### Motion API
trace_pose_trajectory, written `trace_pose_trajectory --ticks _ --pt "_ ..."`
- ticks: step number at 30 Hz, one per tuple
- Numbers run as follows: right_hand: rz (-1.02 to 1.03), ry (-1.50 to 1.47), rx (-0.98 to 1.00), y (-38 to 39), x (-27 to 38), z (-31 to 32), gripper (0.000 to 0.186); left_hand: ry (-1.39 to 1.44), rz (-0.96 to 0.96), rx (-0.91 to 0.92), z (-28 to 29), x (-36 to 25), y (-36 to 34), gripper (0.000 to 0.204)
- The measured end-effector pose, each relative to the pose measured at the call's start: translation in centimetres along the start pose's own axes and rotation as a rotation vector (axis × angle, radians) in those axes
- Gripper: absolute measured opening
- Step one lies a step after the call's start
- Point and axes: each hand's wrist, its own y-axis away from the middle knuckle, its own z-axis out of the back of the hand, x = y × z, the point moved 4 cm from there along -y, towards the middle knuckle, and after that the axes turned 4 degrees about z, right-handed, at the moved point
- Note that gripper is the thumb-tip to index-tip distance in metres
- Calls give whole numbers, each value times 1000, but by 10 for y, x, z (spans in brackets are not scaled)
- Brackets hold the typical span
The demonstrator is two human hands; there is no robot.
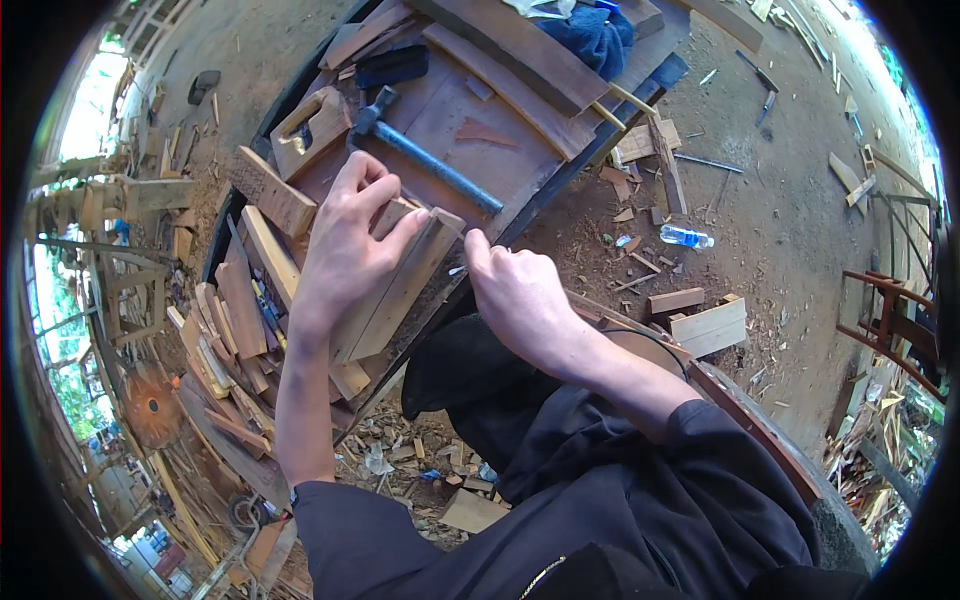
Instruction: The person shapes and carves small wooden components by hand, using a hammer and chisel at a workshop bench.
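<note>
My left hand (350,235) is closed on the upper end of a pale wooden piece (400,295), with the thumb over its edge and the fingers curled behind it. The piece has a long straight line down its face and slants toward me at the bench edge. Close by its upper right corner, my right hand (525,300) is closed, index finger bent toward the wood. Whatever those fingers hold is hidden. A small white tip (457,270) shows just left of the right hand. Beyond both hands, a hammer (430,155) with a blue handle lies on the workbench (445,105).
A handsaw handle (312,135), a thick plank (510,50) and a blue cloth (592,40) rest on the bench. Several wood offcuts (235,310) crowd its left side. On the dirt floor lie a plastic bottle (687,237), wood blocks (708,328) and scraps.
</note>
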Motion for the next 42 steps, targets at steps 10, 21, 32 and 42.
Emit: trace_pose_trajectory --ticks 10,21,32,42 --pt "30 -9 -16 -6 -4 -5 19 -130 120 -107 4 -4 9 29" --pt "-48 -191 2 23 -17 14 52 -231 142 -588 13 -20 73 35" --pt "-156 -316 -148 73 -48 47 43 -304 330 -750 -24 -22 190 53" --pt "-490 -770 -706 -21 -271 53 38 -614 418 -757 -57 -8 183 83"
